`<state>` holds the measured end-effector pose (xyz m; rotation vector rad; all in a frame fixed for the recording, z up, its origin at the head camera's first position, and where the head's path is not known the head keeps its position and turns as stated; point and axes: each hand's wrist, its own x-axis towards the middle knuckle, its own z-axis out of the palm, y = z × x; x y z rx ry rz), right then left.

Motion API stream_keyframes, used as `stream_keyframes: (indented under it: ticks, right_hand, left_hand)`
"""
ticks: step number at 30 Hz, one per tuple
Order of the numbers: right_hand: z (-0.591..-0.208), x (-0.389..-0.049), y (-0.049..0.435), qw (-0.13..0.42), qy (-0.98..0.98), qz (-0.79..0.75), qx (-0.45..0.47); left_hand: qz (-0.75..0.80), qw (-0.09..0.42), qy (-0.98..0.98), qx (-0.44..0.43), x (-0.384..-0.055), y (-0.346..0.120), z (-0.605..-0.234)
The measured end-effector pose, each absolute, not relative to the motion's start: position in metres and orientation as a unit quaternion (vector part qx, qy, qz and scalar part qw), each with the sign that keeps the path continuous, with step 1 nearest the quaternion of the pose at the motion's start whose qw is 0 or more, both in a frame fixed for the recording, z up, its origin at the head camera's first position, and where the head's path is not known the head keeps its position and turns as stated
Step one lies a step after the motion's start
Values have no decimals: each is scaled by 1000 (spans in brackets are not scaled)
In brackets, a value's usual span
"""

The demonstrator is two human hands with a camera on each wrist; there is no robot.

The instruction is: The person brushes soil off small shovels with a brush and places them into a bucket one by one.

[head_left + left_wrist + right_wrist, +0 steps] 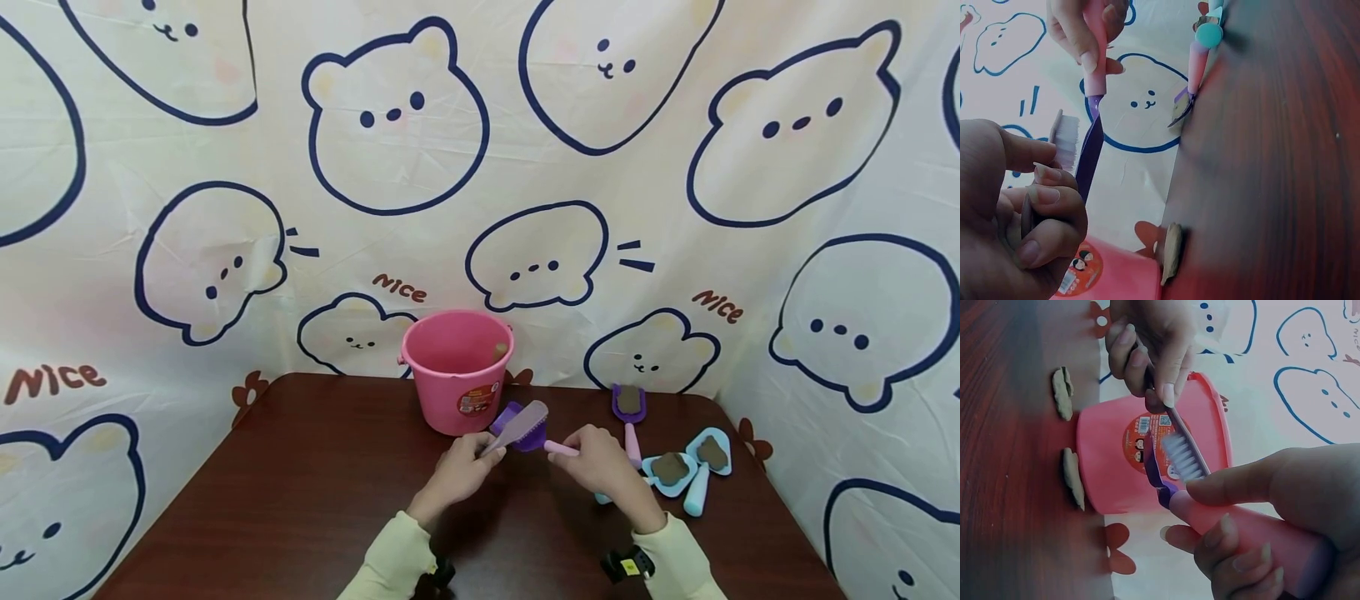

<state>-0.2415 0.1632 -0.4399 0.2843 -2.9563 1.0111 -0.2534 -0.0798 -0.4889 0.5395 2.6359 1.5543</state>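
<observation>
In the head view my left hand (pixel 459 471) grips a brush (pixel 525 419) with a greyish-mauve back. Its pale bristles show clearly in the left wrist view, over the purple blade of a small toy shovel (pixel 1090 159). My right hand (pixel 600 462) holds that shovel by its thick pink handle (pixel 1241 534), fingers wrapped round it. Brush and blade are close together, above the table in front of the pink bucket (pixel 442 404). In the right wrist view the bristles are by the blade; whether they touch it I cannot tell.
To the right lie another purple shovel (pixel 632 437) and two light-blue shovels, one with a visible handle (pixel 696 492); each bears a brown lump. Brown flat pieces (pixel 1072 478) lie on the table (pixel 300 508) by the bucket. A bear-print cloth (pixel 397 242) hangs behind.
</observation>
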Motion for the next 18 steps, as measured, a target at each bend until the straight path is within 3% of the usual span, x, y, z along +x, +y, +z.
stream_keyframes:
  ticks: [18]
  right_hand:
    - [-441, -242, 160, -2, -940, 329, 89]
  left_hand:
    - [513, 25, 832, 209, -253, -73, -495]
